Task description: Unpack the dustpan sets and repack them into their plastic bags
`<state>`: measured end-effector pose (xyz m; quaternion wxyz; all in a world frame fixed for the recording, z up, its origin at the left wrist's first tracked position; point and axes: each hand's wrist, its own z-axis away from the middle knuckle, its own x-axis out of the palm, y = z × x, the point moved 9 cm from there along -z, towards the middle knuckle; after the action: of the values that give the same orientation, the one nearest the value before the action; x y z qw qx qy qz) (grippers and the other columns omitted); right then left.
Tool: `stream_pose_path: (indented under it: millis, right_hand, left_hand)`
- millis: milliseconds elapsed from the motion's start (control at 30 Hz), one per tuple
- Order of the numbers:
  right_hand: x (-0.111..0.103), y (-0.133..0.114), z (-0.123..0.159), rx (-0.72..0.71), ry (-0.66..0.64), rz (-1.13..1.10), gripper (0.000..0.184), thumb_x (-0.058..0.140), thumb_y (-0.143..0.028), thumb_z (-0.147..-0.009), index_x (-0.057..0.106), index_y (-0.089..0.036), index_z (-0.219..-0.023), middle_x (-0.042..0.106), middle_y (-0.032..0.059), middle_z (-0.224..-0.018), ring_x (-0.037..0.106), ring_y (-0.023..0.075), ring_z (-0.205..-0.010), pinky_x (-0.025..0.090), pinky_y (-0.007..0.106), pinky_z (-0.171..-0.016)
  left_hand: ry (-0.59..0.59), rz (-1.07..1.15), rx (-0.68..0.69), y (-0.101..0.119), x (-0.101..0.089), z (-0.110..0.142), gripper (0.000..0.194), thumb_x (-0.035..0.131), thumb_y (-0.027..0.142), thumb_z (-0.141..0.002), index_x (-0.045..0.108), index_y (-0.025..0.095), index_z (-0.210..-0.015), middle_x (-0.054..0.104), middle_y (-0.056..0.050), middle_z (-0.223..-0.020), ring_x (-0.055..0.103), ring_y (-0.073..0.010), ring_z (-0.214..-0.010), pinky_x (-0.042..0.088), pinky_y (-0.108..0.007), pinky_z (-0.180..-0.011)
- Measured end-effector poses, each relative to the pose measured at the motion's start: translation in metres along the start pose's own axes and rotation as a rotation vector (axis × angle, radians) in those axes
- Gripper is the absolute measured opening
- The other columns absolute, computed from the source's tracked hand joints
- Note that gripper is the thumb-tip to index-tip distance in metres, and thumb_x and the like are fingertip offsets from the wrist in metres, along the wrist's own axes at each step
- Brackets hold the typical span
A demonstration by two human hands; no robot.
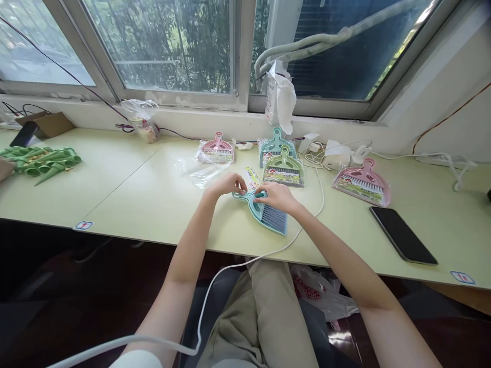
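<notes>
A small teal dustpan and brush set (268, 217) lies on the pale green desk (153, 204) in front of me. My left hand (229, 184) pinches the handle end of the set, fingers closed. My right hand (276, 197) rests over the set's middle, fingers curled on it. Just behind my hands lie an empty clear wrapper (199, 173) and a small printed label card (252, 177).
Packaged sets sit behind: pink (216, 150), teal (276, 144), green (284, 168), another pink (362, 183) at right. A black phone (402, 235) lies at right, with chargers and cables (337, 153) behind. Green cones (42, 161) are piled at left. A white cable (318, 204) crosses the desk edge.
</notes>
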<state>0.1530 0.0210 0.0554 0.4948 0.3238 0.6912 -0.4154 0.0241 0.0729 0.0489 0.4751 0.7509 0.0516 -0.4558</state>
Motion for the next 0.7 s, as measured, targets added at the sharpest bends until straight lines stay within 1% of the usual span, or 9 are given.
stream_pose_path:
  millis: [67,133,200,300,367,533,700]
  right_hand:
    - [0.006,0.001,-0.001,0.02,0.033,0.011,0.021,0.074,-0.045,-0.079,0.076,-0.027,-0.088,0.072,0.0024,-0.099,0.063,0.0208,-0.096,0.04,0.027,-0.071]
    - [0.013,0.002,-0.003,0.033,0.025,0.002,0.018,0.074,-0.044,-0.079,0.076,-0.027,-0.086,0.073,0.0021,-0.095,0.063,0.0213,-0.096,0.04,0.028,-0.071]
    - [0.018,0.003,-0.005,0.047,0.007,-0.028,0.017,0.074,-0.043,-0.079,0.077,-0.028,-0.087,0.074,0.0017,-0.092,0.062,0.0215,-0.096,0.041,0.028,-0.071]
    - [0.018,0.003,-0.007,0.06,0.001,-0.052,0.016,0.076,-0.04,-0.077,0.078,-0.028,-0.088,0.074,0.0018,-0.089,0.061,0.0225,-0.098,0.041,0.028,-0.072]
    - [0.018,0.003,-0.009,0.062,-0.016,-0.049,0.015,0.076,-0.037,-0.077,0.078,-0.027,-0.087,0.074,0.0022,-0.089,0.061,0.0233,-0.099,0.041,0.028,-0.073]
    - [0.022,0.01,-0.008,0.1,-0.082,-0.112,0.013,0.075,-0.033,-0.079,0.077,-0.024,-0.087,0.075,0.002,-0.099,0.062,0.0221,-0.104,0.042,0.027,-0.074]
    - [0.024,0.012,-0.009,0.098,-0.139,-0.108,0.01,0.075,-0.031,-0.078,0.075,-0.023,-0.085,0.074,0.0005,-0.099,0.064,0.0197,-0.096,0.04,0.026,-0.069]
  left_hand:
    - [-0.035,-0.016,-0.039,-0.011,-0.003,0.002,0.016,0.078,0.032,-0.061,0.079,0.023,-0.075,0.071,-0.004,-0.073,0.059,-0.0172,-0.067,0.04,-0.027,-0.06]
    - [-0.045,-0.014,-0.052,-0.019,-0.005,0.003,0.018,0.079,0.034,-0.06,0.079,0.023,-0.075,0.07,-0.004,-0.072,0.058,-0.0171,-0.067,0.039,-0.026,-0.06]
    - [-0.044,-0.018,-0.055,-0.024,-0.005,0.002,0.018,0.08,0.032,-0.057,0.078,0.022,-0.072,0.07,-0.003,-0.07,0.057,-0.0164,-0.066,0.039,-0.026,-0.06]
    - [-0.062,-0.05,-0.093,-0.027,0.0,0.001,0.014,0.08,0.028,-0.053,0.076,0.022,-0.065,0.069,-0.002,-0.068,0.054,-0.0155,-0.064,0.038,-0.026,-0.059]
    - [-0.082,-0.073,-0.118,-0.025,0.004,0.001,0.012,0.079,0.027,-0.053,0.074,0.021,-0.063,0.068,-0.002,-0.067,0.054,-0.0156,-0.064,0.037,-0.026,-0.059]
    - [-0.138,-0.149,-0.147,-0.013,0.01,0.002,0.011,0.076,0.028,-0.058,0.07,0.019,-0.064,0.065,0.0,-0.067,0.053,-0.0147,-0.067,0.037,-0.024,-0.06]
    - [-0.177,-0.223,-0.141,-0.009,0.017,-0.002,0.012,0.074,0.025,-0.06,0.064,0.018,-0.061,0.064,0.0,-0.066,0.056,-0.0147,-0.069,0.038,-0.024,-0.059]
